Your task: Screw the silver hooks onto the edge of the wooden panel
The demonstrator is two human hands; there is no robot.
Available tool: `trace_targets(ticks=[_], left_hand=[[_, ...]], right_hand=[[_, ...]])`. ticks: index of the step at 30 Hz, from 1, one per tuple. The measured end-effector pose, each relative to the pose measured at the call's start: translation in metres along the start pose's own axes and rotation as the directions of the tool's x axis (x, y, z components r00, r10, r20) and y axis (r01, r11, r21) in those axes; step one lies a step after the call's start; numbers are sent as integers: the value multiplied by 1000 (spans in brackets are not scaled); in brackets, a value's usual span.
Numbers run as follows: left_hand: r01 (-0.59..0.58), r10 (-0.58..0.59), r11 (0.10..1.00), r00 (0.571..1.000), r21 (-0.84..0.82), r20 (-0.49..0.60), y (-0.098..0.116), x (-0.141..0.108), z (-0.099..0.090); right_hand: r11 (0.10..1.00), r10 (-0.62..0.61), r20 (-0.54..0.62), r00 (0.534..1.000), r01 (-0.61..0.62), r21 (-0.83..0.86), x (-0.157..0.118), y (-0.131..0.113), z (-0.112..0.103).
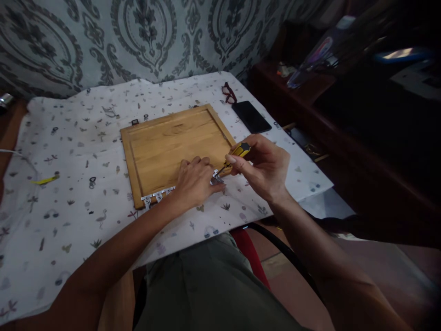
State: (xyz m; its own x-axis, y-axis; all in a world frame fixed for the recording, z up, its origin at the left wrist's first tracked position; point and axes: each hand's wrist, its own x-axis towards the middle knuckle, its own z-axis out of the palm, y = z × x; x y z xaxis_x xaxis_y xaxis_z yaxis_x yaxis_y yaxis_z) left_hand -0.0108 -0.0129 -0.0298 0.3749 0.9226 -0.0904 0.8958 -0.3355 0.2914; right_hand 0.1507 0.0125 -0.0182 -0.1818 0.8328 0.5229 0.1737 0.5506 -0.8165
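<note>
A framed wooden panel [172, 147], like a cabinet door, lies flat on the table. Along its near edge sit several metal hinges [159, 195]. My left hand [195, 179] rests on that edge with fingers curled, its thumb against a small metal hinge [217, 178] near the right corner. My right hand [263, 165] grips a yellow and black screwdriver [240, 150] by its handle, pinched between thumb and fingers. The screwdriver is tilted, with its shaft pointing down left to the hinge by my left thumb. The tip's exact contact is too small to tell.
A patterned white cloth covers the table [76, 184]. At the back right lie a black phone [251, 116] and red-framed glasses [228, 93]. A yellow strip [45, 180] lies at left. Dark furniture with a clear bottle [317, 50] stands at right.
</note>
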Motion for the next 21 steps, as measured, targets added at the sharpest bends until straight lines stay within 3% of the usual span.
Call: trace_targets(ticks=[4, 11, 21], left_hand=[[-1, 1, 1000, 1000, 15, -10, 0, 0, 0], [6, -5, 1000, 1000, 16, -18, 1, -1, -1], [16, -16, 1000, 1000, 9, -6, 2, 0, -3]], right_hand=[[1000, 4, 20, 1000, -4, -1, -1, 0, -3], [999, 17, -122, 992, -14, 30, -3, 5, -1], [998, 33, -103, 994, -27, 54, -2, 14, 2]])
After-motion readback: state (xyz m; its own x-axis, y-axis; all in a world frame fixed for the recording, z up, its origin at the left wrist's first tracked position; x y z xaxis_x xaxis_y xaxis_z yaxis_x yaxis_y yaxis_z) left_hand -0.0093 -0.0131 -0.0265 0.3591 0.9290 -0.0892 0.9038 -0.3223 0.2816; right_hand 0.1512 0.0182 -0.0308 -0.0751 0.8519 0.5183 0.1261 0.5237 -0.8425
